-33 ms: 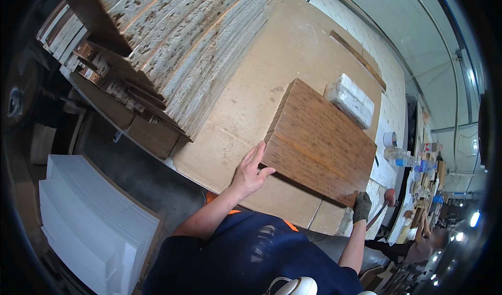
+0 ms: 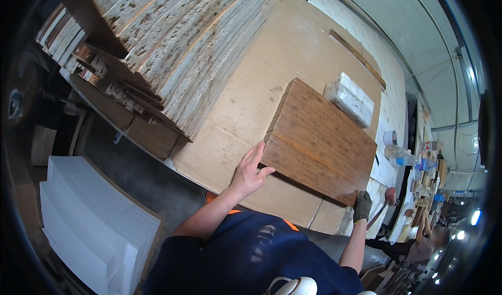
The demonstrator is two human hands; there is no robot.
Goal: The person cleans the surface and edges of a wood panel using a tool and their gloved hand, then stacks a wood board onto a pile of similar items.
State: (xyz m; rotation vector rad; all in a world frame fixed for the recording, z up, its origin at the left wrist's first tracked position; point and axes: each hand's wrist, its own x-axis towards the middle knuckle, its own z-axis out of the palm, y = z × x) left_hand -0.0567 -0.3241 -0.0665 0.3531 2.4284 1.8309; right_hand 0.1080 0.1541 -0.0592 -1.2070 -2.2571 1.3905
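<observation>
A stack of brown wood-grain panels (image 2: 319, 143) lies on the tan board covering the worktable (image 2: 225, 138). Several thin layers show along its left side. My left hand (image 2: 252, 172) is bare and touches the near left corner, fingers stretched along the left edge and thumb apart along the front. At the near right corner, my right hand (image 2: 362, 206) wears a dark grey-green glove. Its fingers are bent round that corner, with the tips partly hidden. Against the far right side of the panels sits a white plastic-wrapped block (image 2: 349, 100).
Tall stacked boards with speckled pale edges (image 2: 193, 59) rise on the left. A wooden strip (image 2: 358, 59) lies at the back. To the right are a tape roll (image 2: 390, 137), bottles (image 2: 400, 156) and a red-headed mallet (image 2: 390, 196). White panels (image 2: 94, 222) stand lower left; another person (image 2: 421, 245) works far right.
</observation>
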